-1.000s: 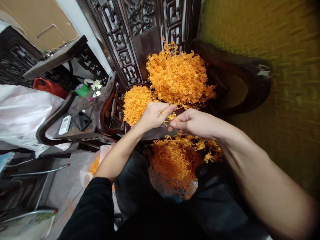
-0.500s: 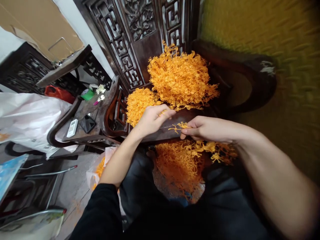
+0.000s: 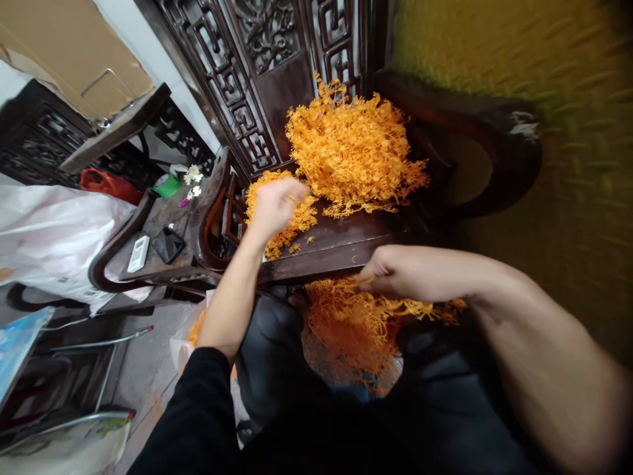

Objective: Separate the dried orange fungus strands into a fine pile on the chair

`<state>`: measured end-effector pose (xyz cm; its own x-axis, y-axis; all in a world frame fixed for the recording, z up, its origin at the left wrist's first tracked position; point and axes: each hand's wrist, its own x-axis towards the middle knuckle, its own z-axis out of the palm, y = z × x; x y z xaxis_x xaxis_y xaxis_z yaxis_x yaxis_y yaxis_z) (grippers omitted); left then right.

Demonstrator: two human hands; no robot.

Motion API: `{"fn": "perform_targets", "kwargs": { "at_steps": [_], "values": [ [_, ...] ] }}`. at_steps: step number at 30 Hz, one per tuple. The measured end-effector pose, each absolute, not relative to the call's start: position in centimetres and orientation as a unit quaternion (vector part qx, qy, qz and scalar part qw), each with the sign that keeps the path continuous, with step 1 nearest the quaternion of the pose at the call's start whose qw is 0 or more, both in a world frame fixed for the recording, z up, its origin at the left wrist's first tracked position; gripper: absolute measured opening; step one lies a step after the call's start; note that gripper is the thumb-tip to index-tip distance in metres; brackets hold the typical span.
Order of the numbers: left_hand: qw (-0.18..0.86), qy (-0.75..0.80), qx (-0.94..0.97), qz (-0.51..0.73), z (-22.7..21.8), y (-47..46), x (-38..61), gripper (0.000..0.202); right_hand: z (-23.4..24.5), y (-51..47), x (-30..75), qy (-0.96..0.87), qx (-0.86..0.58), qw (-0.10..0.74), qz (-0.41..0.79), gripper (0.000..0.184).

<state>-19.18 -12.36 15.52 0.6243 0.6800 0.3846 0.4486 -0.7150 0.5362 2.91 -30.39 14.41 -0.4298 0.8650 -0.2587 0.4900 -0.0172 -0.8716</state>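
While R hand [image 3: 388, 272] hangs above, container [image 3: 322, 364] btwn legs [image 3: 271, 361] holds orange strands [image 3: 351, 316].

bright orange is shared by the large heap of sprigs [image 3: 353, 155] and the smaller pile [image 3: 302, 219]. dark brown is shown by the chair back [image 3: 277, 92], which is patterned with angular fretwork. the olive-yellow surface [image 3: 494, 46] is marked with slanting dashes; the sleeve [image 3: 198, 402] is coloured black.

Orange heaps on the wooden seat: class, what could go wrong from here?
The loose bits near the front of the seat might drop off. The large heap looks loosely piled, so a knock could spill it. The tangled strands by the right hand might snag or break if pulled.
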Motion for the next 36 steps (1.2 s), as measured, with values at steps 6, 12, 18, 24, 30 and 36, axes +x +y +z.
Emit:
{"fn": "perform_targets", "kwargs": {
  "at_steps": [6, 12, 18, 24, 30, 36],
  "values": [
    [0.085, 0.531, 0.793, 0.287, 11.6, -3.6, -22.5, 0.023, 14.2, -30.5, 2.6, -0.679, -0.498, 0.139, 0.521, 0.047],
    [0.012, 0.62, 0.772, 0.138, 8.0, -2.0, -22.8, 0.039, 14.5, -30.0, 2.0, -0.734, -0.482, 0.104, 0.467, 0.044],
    [0.179, 0.582, 0.758, 0.236, 8.4, -0.7, -24.8, 0.051, 14.7, -29.5, 3.0, -0.648, -0.543, 0.262, 0.466, 0.054],
    [0.105, 0.517, 0.776, 0.346, 10.8, -4.3, -23.2, 0.024, 15.4, -28.8, 2.9, -0.354, -0.493, 0.642, 0.468, 0.031],
    [0.414, 0.326, 0.812, 0.251, 12.9, -14.1, -17.8, 0.063, 16.4, -28.6, 2.8, -0.337, -0.445, 0.725, 0.403, 0.026],
    [0.56, 0.227, 0.735, 0.309, 12.0, -18.5, -14.9, 0.057, 15.7, -28.1, 1.3, -0.344, -0.466, 0.71, 0.402, 0.04]
  ]
}}
